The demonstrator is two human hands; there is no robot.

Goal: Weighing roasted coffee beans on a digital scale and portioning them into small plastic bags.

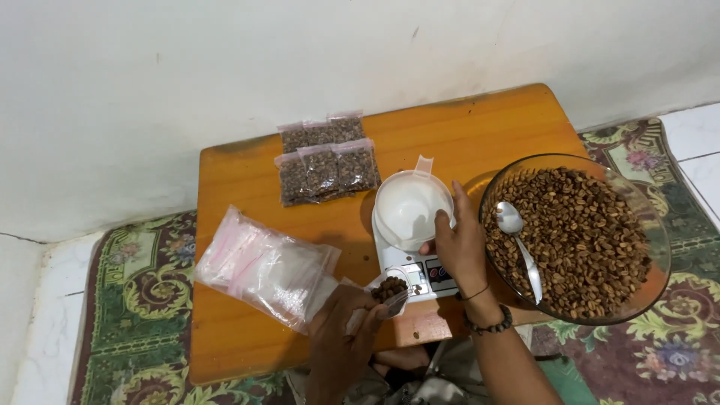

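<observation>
My left hand (341, 337) grips a small clear plastic bag (390, 290) partly filled with brown beans, held at the near edge of the low wooden table (480, 127). Resting on the edge of a white cup (411, 206), my right hand (459, 244) has its fingers on the rim. The cup looks empty and stands on a small white digital scale (420, 276). To the right, a large glass bowl (637, 217) holds brown beans, and a metal spoon (519, 244) lies in it.
Several filled bean bags (326, 159) with pink tops lie at the back of the table. A stack of empty clear bags (262, 266) lies at the left. A white wall stands behind, and a patterned rug (135, 300) covers the floor.
</observation>
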